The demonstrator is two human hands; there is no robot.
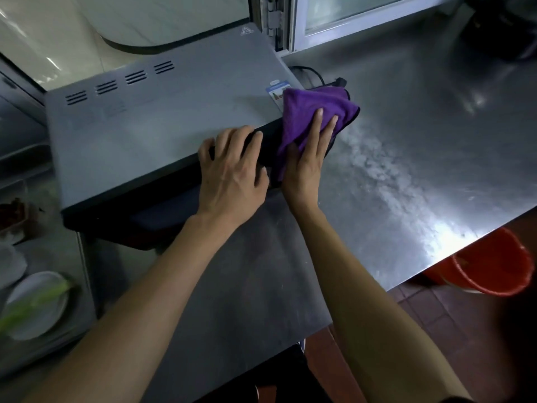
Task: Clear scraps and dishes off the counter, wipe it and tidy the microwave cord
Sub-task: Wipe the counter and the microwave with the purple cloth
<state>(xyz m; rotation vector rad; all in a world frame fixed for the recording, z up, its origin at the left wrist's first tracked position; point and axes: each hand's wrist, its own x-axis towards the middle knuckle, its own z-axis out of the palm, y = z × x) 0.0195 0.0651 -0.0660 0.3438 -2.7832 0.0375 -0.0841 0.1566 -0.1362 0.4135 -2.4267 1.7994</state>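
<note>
A grey microwave (151,120) stands on the steel counter (421,146), its dark front facing me. My left hand (232,175) grips the top front edge of the microwave, fingers curled over it. My right hand (311,158) presses a purple cloth (313,112) against the microwave's front right corner. A black cord (313,75) with its plug lies on the counter just behind that corner, partly hidden by the cloth.
White plates (35,303) with green scraps sit on a lower surface at the left. A red bucket (491,263) stands on the tiled floor below the counter's right edge. A window frame (293,24) runs along the back. Streaky marks show on the counter.
</note>
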